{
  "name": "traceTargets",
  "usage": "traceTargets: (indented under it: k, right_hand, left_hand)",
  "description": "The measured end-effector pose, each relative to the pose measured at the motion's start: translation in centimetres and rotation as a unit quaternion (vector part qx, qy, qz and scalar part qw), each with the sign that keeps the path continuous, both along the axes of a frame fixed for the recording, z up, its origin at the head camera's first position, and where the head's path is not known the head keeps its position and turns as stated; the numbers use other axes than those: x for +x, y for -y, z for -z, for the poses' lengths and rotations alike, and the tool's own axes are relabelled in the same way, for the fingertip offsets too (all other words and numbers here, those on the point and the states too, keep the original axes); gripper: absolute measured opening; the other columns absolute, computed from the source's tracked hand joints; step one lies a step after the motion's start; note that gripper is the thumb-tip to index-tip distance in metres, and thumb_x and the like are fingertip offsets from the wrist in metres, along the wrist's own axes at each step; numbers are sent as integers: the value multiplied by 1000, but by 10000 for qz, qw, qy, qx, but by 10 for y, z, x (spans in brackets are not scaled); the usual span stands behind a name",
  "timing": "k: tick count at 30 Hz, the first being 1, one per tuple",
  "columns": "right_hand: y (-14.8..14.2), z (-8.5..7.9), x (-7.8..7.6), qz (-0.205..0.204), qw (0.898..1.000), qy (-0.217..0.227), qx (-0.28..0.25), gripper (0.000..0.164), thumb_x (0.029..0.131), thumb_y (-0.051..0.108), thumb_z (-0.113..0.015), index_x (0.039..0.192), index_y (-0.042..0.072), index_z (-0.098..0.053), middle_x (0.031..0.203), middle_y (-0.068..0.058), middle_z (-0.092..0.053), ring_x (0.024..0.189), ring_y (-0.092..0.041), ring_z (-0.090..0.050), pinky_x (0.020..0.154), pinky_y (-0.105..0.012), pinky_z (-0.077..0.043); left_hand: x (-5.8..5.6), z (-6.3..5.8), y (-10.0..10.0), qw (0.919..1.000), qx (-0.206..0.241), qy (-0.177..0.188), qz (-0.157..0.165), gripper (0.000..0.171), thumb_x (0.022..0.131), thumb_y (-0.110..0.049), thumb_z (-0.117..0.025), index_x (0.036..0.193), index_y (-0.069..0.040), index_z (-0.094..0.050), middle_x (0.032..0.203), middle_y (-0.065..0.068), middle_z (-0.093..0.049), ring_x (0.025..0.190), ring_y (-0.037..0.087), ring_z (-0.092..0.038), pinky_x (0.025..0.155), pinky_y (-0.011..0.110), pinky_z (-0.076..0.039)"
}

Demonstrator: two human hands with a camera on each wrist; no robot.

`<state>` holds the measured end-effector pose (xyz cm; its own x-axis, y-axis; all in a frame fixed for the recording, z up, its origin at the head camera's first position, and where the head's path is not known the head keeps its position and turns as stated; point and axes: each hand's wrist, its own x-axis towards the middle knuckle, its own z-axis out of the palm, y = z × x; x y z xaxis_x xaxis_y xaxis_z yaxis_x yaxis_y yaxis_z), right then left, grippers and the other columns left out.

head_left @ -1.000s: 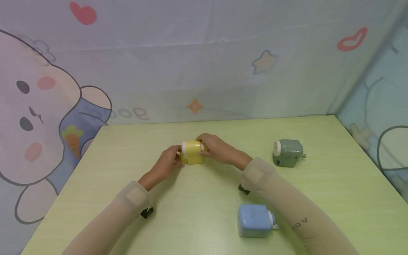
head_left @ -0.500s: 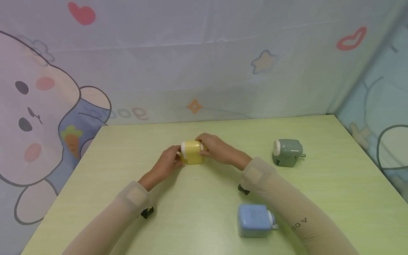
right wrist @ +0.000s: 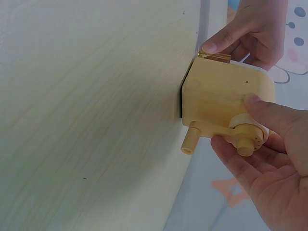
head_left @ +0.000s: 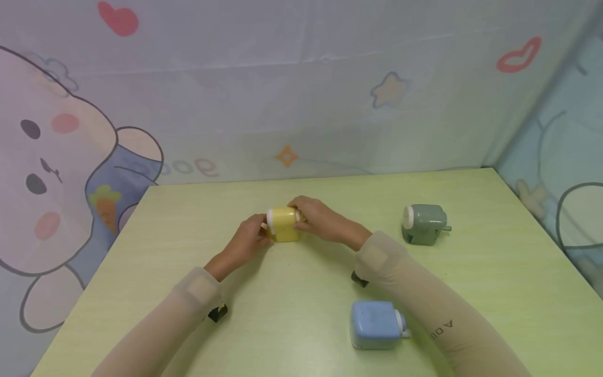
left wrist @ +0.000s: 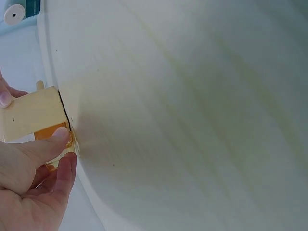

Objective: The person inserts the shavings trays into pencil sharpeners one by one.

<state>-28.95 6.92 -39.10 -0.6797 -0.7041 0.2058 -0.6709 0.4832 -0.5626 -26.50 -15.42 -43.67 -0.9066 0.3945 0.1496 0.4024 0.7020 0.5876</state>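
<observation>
A yellow crank pencil sharpener [head_left: 285, 225] stands on the table between both hands. My left hand [head_left: 246, 240] is at its white-rimmed left end. In the left wrist view, the left thumb and fingers pinch the see-through amber shavings drawer [left wrist: 48, 130] low on that end. My right hand [head_left: 325, 220] grips the sharpener's body near the crank end. The right wrist view shows the right thumb on the body's side and fingers beneath the crank [right wrist: 195, 137]. The left fingers partly hide the drawer.
A green pencil sharpener [head_left: 426, 225] stands at the right rear of the table [head_left: 292, 314]. Nearer the front is a blue one [head_left: 374, 325], beside the right sleeve. A printed cloth [head_left: 235, 104] hangs behind the table's back edge.
The left fingertips seem slightly closer to the yellow sharpener, with a little less of its drawer showing. The right hand keeps its grip, and the other sharpeners stay put.
</observation>
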Motion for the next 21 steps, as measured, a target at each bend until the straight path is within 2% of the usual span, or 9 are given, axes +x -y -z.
traceTargets:
  k: [9, 21]
  right_hand:
    - [0, 1, -2, 6, 10000, -71, 15, 40, 84, 12, -65, 117, -1, -47, 107, -7, -52, 88, -14, -48, 74, -26, -43]
    - [1, 1, -1, 48, 10000, -41, 16, 39, 84, 12, -65, 115, 0, -48, 105, -6, -52, 87, -15, -49, 73, -26, -43]
  left_hand:
    - [-2, -2, 0, 9999, 81, 128, 0, 52, 77, -3, -69, 123, 1, -44, 110, 11, -51, 90, 18, -57, 76, 26, -47]
    - [-5, -3, -1, 9986, 254, 413, -192, 51, 74, -6, -74, 119, -2, -50, 111, 8, -55, 87, 16, -57, 75, 27, -48]
